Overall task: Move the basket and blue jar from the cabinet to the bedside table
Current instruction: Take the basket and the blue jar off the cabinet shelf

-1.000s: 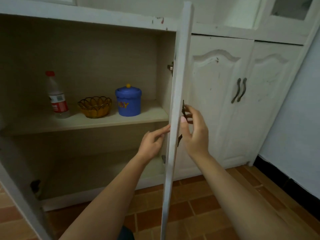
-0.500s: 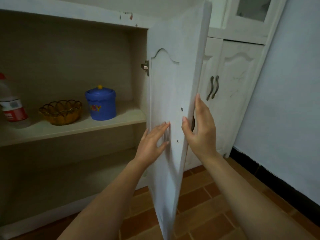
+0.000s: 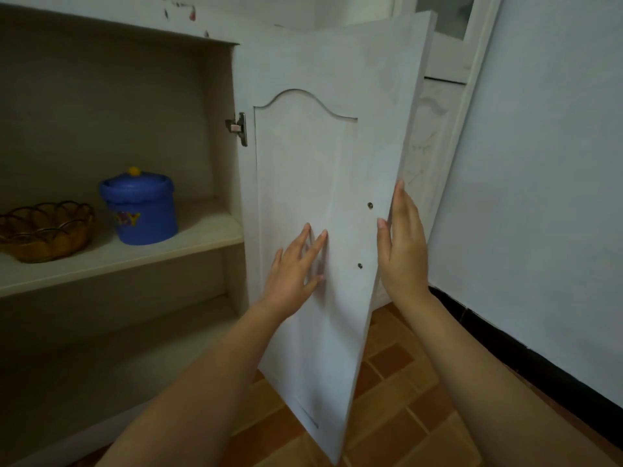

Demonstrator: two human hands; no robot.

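Observation:
The blue jar [image 3: 141, 210] with a yellow knob on its lid stands on the middle shelf [image 3: 135, 257] of the open white cabinet. To its left sits the amber wire basket [image 3: 43, 230], partly cut off by the frame's edge. The cabinet's right door [image 3: 323, 163] is swung wide open. My left hand [image 3: 295, 271] lies flat with spread fingers on the door's inner face. My right hand [image 3: 403, 244] rests against the door's free edge, thumb on the inner side, fingers extended. Neither hand holds an object.
A metal hinge [image 3: 238, 128] joins the door to the cabinet side. Behind the open door stands another closed white cabinet door [image 3: 428, 156]. A pale wall [image 3: 539, 197] with a black skirting is at the right. The floor [image 3: 404, 399] is brown tile.
The door has swung further open to the right under both hands. My view has shifted right, so the water bottle has left the frame and the basket is at the left edge.

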